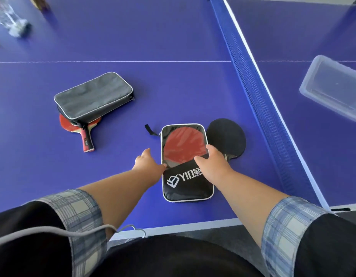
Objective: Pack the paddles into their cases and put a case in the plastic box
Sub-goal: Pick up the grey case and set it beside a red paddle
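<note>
A table-tennis room: blue table (173, 47) with white lines, net (251, 80) across it.

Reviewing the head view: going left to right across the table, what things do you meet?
Clear bottle → grey case lying on a red paddle → black case with a red paddle face showing, both hands on it → black paddle → net → plastic box.

paddle (184, 145) in case (188, 184), box (333, 86) far right
</note>
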Demonstrator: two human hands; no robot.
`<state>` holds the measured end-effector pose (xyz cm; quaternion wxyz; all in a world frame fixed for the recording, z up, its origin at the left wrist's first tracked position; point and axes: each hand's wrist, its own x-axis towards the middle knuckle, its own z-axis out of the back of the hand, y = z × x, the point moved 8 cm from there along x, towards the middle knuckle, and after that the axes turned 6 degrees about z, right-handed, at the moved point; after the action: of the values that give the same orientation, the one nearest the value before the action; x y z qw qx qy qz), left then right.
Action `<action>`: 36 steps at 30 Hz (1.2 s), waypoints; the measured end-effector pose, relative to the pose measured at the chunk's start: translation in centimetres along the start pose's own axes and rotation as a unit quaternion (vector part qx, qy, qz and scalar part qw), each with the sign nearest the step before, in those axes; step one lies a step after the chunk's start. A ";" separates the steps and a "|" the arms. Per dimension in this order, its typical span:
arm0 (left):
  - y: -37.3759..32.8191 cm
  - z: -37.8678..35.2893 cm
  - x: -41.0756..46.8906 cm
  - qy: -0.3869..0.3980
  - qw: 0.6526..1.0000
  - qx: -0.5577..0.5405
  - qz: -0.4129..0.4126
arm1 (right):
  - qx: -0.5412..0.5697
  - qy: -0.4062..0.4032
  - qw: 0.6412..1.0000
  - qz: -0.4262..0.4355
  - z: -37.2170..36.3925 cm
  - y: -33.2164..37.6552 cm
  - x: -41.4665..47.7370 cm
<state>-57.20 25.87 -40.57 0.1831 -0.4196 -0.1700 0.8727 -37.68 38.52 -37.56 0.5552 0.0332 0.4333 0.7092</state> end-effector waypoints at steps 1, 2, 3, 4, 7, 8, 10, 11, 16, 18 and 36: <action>0.6 0.8 -0.7 -0.013 1.000 -0.015 0.004 | -0.012 0.001 1.000 0.016 -0.1 0.8 -0.3; 1.5 1.6 -1.5 -0.027 0.999 -0.027 0.009 | -0.021 0.005 0.999 0.035 -0.4 1.7 -0.6; 2.4 2.4 -2.3 -0.043 0.998 -0.032 0.012 | -0.031 0.010 0.998 0.055 -0.8 2.5 -0.8; 3.4 3.1 -3.1 -0.058 0.998 -0.036 0.017 | -0.040 0.014 0.997 0.071 -1.3 3.3 -1.2; 6.5 5.2 -5.2 -0.085 0.994 -0.056 0.037 | -0.044 0.029 0.993 0.106 -2.9 5.5 -2.3; 7.4 5.9 -5.8 -0.091 0.993 -0.063 0.042 | -0.039 0.037 0.992 0.117 -3.6 6.2 -2.6; 9.0 7.5 -6.7 -0.103 0.990 -0.077 0.050 | -0.037 0.049 0.989 0.136 -4.7 7.8 -3.2; 9.7 8.4 -7.1 -0.110 0.989 -0.085 0.054 | -0.040 0.054 0.987 0.145 -5.3 8.6 -3.5; 12.4 12.0 -7.7 -0.121 0.981 -0.142 0.057 | -0.051 0.078 0.982 0.167 -8.6 12.2 -4.2; 13.4 13.2 -7.3 -0.121 0.978 -0.157 0.059 | -0.058 0.084 0.980 0.171 -10.2 13.6 -4.0; 16.0 27.9 9.8 -0.069 0.986 -0.149 0.013 | -0.009 0.012 0.996 0.090 -20.9 25.3 4.3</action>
<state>-87.93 12.39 -37.91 0.0947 -0.3833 -0.3044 0.8668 -69.54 29.78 -36.01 0.4836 0.0583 0.4288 0.7608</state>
